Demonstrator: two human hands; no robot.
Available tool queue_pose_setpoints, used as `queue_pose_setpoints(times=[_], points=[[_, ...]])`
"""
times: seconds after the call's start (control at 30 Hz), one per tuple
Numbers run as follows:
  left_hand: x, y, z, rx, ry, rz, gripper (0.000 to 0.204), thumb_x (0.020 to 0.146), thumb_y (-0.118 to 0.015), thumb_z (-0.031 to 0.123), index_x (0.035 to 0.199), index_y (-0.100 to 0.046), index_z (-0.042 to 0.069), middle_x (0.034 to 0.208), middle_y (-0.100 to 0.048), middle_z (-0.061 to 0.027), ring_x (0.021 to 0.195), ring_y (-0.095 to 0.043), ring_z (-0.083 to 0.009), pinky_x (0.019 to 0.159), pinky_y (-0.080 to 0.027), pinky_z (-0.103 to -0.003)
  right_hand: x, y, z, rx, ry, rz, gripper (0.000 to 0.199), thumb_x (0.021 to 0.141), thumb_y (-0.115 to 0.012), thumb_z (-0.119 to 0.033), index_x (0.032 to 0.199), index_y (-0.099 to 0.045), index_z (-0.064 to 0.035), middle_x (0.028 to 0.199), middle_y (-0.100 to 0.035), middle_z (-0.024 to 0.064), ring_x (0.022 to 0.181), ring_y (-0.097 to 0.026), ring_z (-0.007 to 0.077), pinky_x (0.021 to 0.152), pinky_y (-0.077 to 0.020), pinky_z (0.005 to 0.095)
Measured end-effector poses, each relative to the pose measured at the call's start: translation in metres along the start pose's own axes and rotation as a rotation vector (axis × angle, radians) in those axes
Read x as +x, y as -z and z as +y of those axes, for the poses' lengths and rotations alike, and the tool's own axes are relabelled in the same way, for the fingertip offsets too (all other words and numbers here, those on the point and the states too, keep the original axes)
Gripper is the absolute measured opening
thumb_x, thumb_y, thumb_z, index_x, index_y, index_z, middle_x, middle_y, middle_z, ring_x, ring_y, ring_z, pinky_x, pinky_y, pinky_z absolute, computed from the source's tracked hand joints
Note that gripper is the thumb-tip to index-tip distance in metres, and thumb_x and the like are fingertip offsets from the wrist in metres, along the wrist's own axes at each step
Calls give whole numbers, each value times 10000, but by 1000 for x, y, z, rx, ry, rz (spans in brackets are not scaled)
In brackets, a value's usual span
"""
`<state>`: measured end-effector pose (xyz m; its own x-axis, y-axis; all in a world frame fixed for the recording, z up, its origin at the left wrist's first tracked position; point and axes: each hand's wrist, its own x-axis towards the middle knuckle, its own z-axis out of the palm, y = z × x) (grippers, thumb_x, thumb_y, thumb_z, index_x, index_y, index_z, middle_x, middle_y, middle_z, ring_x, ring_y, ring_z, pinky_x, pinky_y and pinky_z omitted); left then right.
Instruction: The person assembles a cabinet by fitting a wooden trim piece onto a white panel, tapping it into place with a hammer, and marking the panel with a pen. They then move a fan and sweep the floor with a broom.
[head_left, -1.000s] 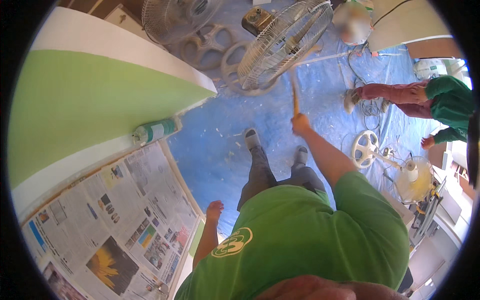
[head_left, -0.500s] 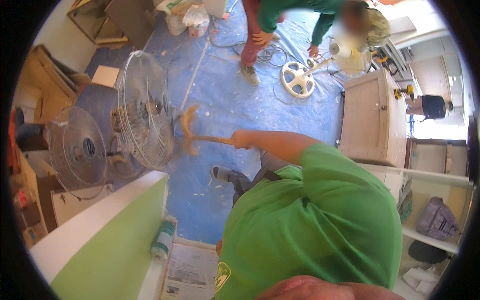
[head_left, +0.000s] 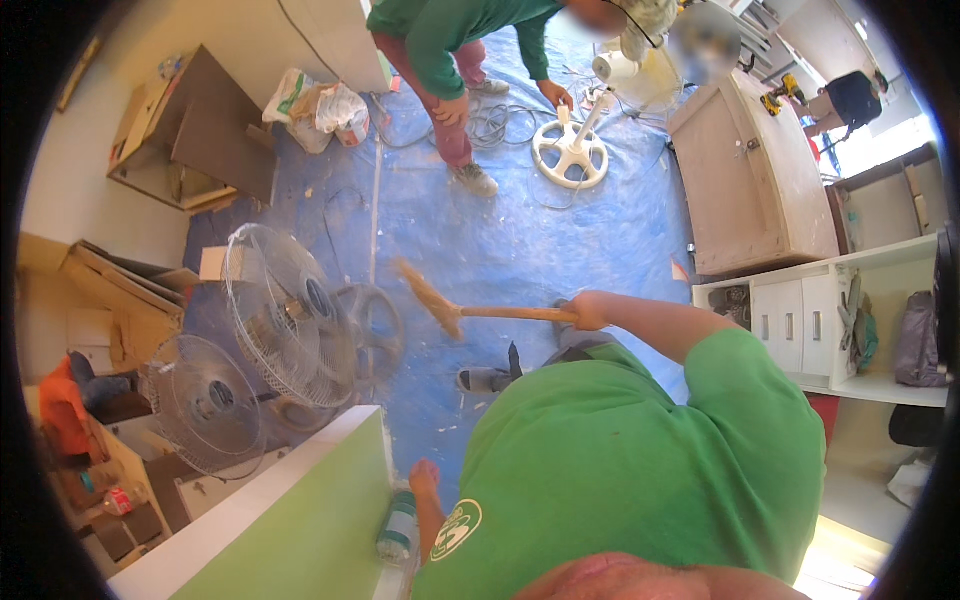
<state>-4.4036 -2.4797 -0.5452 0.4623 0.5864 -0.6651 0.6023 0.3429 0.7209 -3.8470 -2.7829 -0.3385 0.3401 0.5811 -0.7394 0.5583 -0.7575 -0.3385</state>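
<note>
We are standing on the floor sheet (head_left: 520, 230), our right hand (head_left: 588, 311) holding a brush (head_left: 440, 305) out to our left. Two fan grilles (head_left: 285, 315) are leaning just left of the brush, before the bench (head_left: 280, 500). A bottle (head_left: 398, 527) is lying at the bench's right edge, beside our left hand (head_left: 425, 480). Ahead, another person (head_left: 450, 60) is bending beside a fan base (head_left: 570, 152); a cabinet (head_left: 750, 180) is standing at its right.

Open blue tarp (head_left: 520, 240) ahead; fan grilles (head_left: 285, 320) crowding the left
</note>
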Motion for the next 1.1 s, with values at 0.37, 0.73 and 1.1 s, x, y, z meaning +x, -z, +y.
queue_pose_setpoints(times=[0.37,0.73,1.1], points=[[-40,-121,25,44,214,-102,248,975,-542,300,1079,-613,87,897,-660,-39,788,-629,-172,615,-497,-359,-38,-13,210,-10,-206,4,344,792,-610,-204,1104,-681,-78,1020,-701,181,958,-671,360,812,-535,465],[-79,-303,90,425,192,-179,223,992,-536,286,1057,-642,102,952,-657,-64,828,-636,-224,669,-528,-397,-150,-14,392,340,-468,-57,310,772,-628,-239,963,-718,-13,800,-707,177,705,-700,298,690,-561,421],[70,-424,255,616,50,-192,292,910,-653,318,1068,-673,74,914,-707,-56,770,-649,-155,674,-508,-311,-214,-96,457,951,-886,-5,294,784,-662,-206,925,-660,51,652,-648,175,507,-638,281,466,-524,414]])
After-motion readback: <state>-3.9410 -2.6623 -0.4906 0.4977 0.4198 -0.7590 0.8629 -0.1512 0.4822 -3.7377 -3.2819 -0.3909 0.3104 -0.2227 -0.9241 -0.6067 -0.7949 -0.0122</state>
